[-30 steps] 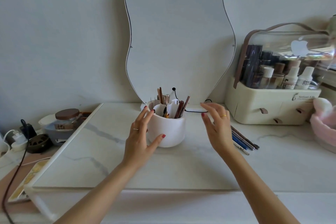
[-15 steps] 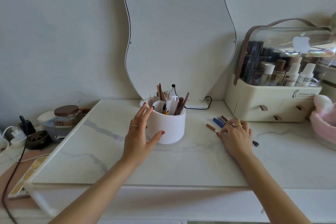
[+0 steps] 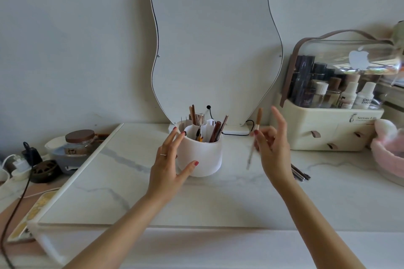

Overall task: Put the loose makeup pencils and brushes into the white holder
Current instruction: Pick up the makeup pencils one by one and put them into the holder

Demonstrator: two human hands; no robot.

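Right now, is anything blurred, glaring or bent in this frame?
Head view: the pencil pinched in the right hand is motion-blurred at its lower end; the holder and left hand are sharp; window glare on the organiser lid; wide-angle lens bows the table edge.

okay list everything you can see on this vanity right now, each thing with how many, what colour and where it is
white holder: one, white, centre of the marble top, already holding several pencils and brushes
makeup pencil: one, pale with a brown cap, lifted right of the holder
loose pencils: a few, dark, on the marble behind the right wrist; count unclear
mirror: one, wavy, white-edged, against the wall
cosmetics organiser: one, cream with a clear lid, far right, bottles inside
pink cloth item: one, right edge
glass jar: one, brown lid, far left
chargers and cable: black and white, left edge
left hand: touches the holder's side, fingers straight
right hand: pinches the makeup pencil
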